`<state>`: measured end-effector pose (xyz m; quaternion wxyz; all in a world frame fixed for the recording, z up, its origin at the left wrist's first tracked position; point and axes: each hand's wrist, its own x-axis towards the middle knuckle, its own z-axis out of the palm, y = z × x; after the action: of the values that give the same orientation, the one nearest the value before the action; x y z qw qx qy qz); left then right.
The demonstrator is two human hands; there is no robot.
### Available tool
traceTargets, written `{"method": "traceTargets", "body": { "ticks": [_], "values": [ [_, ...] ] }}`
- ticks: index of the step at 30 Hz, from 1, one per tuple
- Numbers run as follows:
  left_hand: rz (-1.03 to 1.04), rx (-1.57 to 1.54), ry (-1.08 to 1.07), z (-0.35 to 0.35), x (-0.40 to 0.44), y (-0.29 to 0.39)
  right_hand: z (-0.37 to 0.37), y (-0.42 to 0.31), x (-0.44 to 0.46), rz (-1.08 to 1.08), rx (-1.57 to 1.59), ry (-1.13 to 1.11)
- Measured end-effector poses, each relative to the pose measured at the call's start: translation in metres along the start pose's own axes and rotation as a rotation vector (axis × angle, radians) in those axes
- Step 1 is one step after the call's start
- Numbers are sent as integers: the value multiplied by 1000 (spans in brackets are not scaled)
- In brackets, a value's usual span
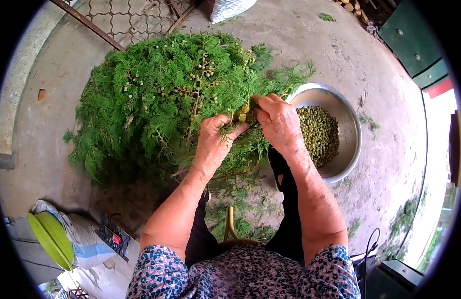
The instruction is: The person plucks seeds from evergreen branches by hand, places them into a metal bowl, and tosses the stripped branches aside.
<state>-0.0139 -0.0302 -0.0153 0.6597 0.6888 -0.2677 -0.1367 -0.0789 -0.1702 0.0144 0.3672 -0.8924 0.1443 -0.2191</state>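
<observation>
A big heap of cut evergreen branches (pixel 155 94), feathery like arborvitae and dotted with small green cones (pixel 205 67), lies on the floor in front of me. At its right edge, my left hand (pixel 215 139) is closed, thumb and fingers pinching a leafy sprig. Close beside it, my right hand (pixel 281 122) is closed too, its fingertips at a cluster of yellowish-green cones (pixel 244 114) on the same sprig; its fingers partly hide what they grip. Below and right of that hand stands a round metal basin (pixel 349 142), with many loose green cones (pixel 317 134) piled inside.
A metal grate (pixel 123 20) and a rusty bar (pixel 86 22) lie at the back left. A white sack (pixel 230 9) stands behind the heap. Green cabinets (pixel 415 45) are at the far right, a lime-green tub (pixel 51 239) at the lower left. Clippings litter the concrete floor (pixel 390 149).
</observation>
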Motion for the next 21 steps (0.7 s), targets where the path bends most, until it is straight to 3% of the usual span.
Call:
{"method": "traceTargets", "body": {
  "ticks": [3, 6, 10, 13, 14, 19, 21],
  "values": [
    [-93, -67, -39, -2, -1, -5, 4, 5, 0, -73, 20, 9],
    [-224, -215, 81, 1, -3, 6, 2, -6, -2, 243, 402, 107],
    [-221, -209, 96, -2, -2, 0, 6, -2, -4, 275, 619, 150],
    [-193, -144, 67, -3, -3, -4, 7, -1, -1, 507, 809, 214],
    [-193, -163, 78, 0, -5, 1, 5, 3, 0, 505, 961, 182],
    [-167, -150, 132, -6, 0, -8, -10, -10, 0, 393, 1042, 71],
    [-165, -76, 162, -8, 3, -9, -13, -12, -1, 314, 1172, 248]
  ]
}}
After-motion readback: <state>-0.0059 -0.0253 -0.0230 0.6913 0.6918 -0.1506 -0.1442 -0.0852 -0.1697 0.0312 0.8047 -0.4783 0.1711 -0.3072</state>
